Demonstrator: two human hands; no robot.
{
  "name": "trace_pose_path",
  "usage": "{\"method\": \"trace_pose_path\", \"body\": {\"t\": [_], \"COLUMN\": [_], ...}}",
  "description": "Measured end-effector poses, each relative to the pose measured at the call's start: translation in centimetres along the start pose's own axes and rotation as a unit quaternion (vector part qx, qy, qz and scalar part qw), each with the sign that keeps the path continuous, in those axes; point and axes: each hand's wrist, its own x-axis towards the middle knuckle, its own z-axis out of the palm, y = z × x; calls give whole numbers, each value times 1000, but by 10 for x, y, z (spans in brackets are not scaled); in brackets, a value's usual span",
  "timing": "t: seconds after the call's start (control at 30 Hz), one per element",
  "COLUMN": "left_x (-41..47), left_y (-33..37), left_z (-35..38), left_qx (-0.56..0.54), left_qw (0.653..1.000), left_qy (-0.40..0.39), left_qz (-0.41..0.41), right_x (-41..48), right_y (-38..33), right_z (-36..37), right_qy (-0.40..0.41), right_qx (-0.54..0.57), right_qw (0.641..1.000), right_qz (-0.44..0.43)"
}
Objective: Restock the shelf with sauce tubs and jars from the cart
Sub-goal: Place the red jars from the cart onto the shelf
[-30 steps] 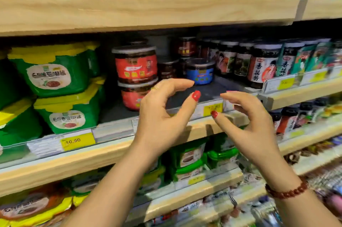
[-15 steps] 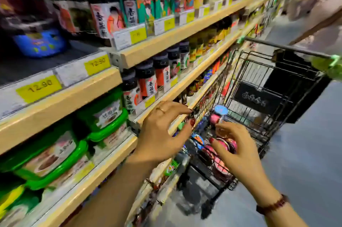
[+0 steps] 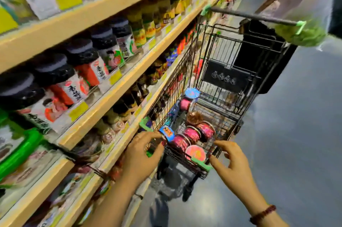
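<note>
Wire cart [image 3: 220, 45] walls ring the tubs [image 3: 190, 134]; the top is open.
</note>
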Motion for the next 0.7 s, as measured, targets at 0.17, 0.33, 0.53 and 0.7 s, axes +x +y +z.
{"method": "trace_pose_path", "body": {"t": [0.17, 0.33, 0.53, 0.7], "left_x": [31, 73, 111, 132], "left_y": [-16, -40, -76, -88], "left_z": [25, 50, 73, 89], "left_qx": [-19, -32, -58, -48], "left_qw": [999, 994, 985, 982], "left_qy": [-30, -83, -132, -124], "left_qz": [-30, -70, -93, -133], "right_x": [30, 75, 120, 147], "right_y": [18, 45, 69, 96], "right_z": [21, 56, 93, 102], "right_qy": [-45, -96, -129, -123], "right_qx": [-2, -32, 28, 59], "right_qw": [997, 988, 964, 948], "right_qz": [66, 119, 230, 287]}}
